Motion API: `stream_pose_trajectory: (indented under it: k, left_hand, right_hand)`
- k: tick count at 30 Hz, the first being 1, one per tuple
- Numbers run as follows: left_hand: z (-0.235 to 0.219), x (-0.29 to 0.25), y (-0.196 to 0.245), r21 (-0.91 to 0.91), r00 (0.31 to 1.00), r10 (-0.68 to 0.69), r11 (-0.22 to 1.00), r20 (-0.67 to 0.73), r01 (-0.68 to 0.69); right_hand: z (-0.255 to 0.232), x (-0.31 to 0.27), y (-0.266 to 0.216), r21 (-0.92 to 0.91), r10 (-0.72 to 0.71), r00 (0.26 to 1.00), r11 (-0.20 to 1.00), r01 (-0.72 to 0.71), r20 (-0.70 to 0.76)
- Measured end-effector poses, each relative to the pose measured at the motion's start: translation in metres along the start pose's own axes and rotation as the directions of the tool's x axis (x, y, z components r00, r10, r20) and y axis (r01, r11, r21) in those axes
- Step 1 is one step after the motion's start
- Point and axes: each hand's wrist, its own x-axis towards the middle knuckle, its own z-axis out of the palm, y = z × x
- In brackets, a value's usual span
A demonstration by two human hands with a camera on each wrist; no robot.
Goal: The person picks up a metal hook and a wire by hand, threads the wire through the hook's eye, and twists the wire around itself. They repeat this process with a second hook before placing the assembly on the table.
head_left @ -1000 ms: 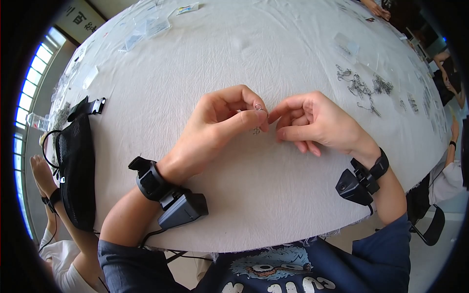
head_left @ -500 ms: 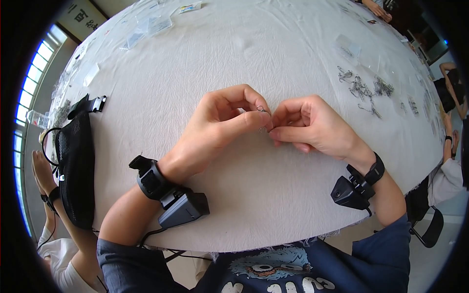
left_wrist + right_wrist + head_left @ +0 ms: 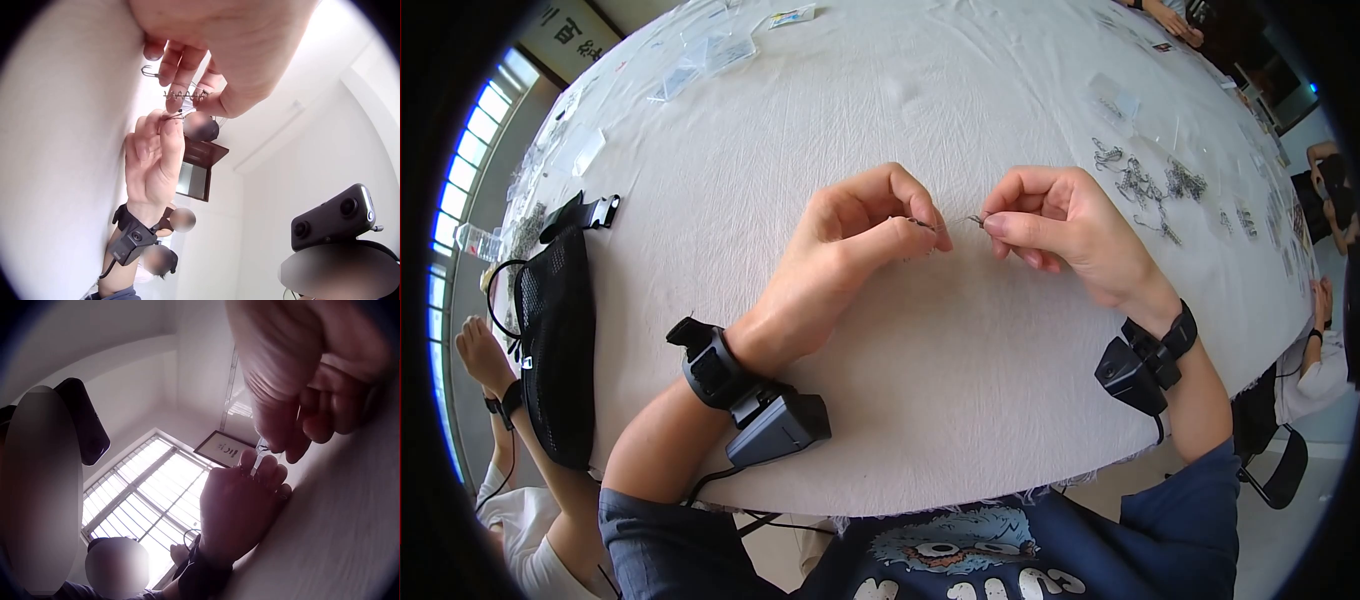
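Observation:
Over the middle of the table, my left hand (image 3: 840, 245) pinches a small bunch of metal pieces between thumb and fingers. In the left wrist view, a row of small twisted wire pieces (image 3: 181, 95) crosses its fingertips, and a dark curved hook (image 3: 149, 71) sticks out beside the fingers. Most of the bunch is hidden by the hand in the head view. To the right, with a small gap between the hands, my right hand (image 3: 1065, 225) pinches a thin dark metal piece (image 3: 976, 220) between thumb and forefinger, its tip pointing towards the left hand.
A tangled pile of metal pieces (image 3: 1140, 182) lies on the white cloth (image 3: 960, 400) to the right, near a clear plastic box (image 3: 1112, 98). Other clear boxes (image 3: 705, 62) stand at the far left. A black mesh bag (image 3: 558, 350) lies along the left edge. Other people sit around the table.
My right hand came in to the left hand's fingertips, then drew away up and right with a thin metal piece between its fingers. The left hand stays nearly in place, its bunch tilted differently.

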Motion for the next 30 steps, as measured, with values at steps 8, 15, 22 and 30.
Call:
stream_pose_trajectory:
  k: [8, 15, 22, 30]
  left_hand:
    - [0.0025, 0.0007, -0.0015, -0.02, 0.998, 0.02, 1.0, -0.051, -0.021]
    - [0.0007, -0.0002, 0.0, 0.004, 0.999, -0.025, 1.0, -0.037, 0.025]
    - [0.0008, -0.0004, -0.0021, -0.008, 0.999, -0.019, 1.0, -0.044, 0.019]
    - [-0.0005, 0.0008, -0.0046, 0.011, 1.0, 0.013, 1.0, -0.019, -0.013]
  right_hand:
    - [-0.0018, 0.0012, 0.0017, 0.108, -0.061, 0.998, 0.992, 0.062, -0.018]
    - [-0.0014, 0.0011, 0.0035, 0.146, -0.082, 0.993, 0.985, 0.094, -0.081]
    - [0.0006, 0.0012, 0.0033, 0.167, -0.05, 0.994, 0.984, 0.066, -0.098]
    - [0.0002, 0.003, 0.0078, 0.158, -0.029, 0.998, 0.987, 0.038, -0.058]
